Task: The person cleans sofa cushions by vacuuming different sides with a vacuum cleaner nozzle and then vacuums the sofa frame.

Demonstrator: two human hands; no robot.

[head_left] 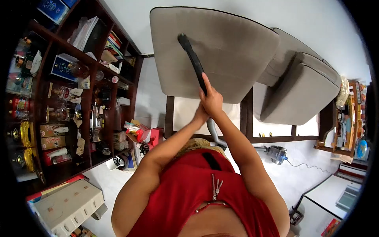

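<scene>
A black vacuum cleaner wand (191, 54) reaches up to a large grey sofa cushion (237, 59), its tip against the cushion's face. My right hand (212, 100) is closed around the wand, index finger stretched along it. Just below, my left hand (201, 115) is closed at the wand's lower end, its fingers partly hidden behind my right hand. A grey hose (213, 131) runs down from my hands. The cushion stands tilted up against the wall, above the pale sofa base (183, 116). Darker patches show on its fabric.
More grey cushions (302, 93) lean at the right. On the floor sits a blue-and-clear vacuum canister (276, 154) with a cord. Dark shelves (85, 158) full of bottles and boxes line the left. A red box (152, 136) stands near the sofa's left end.
</scene>
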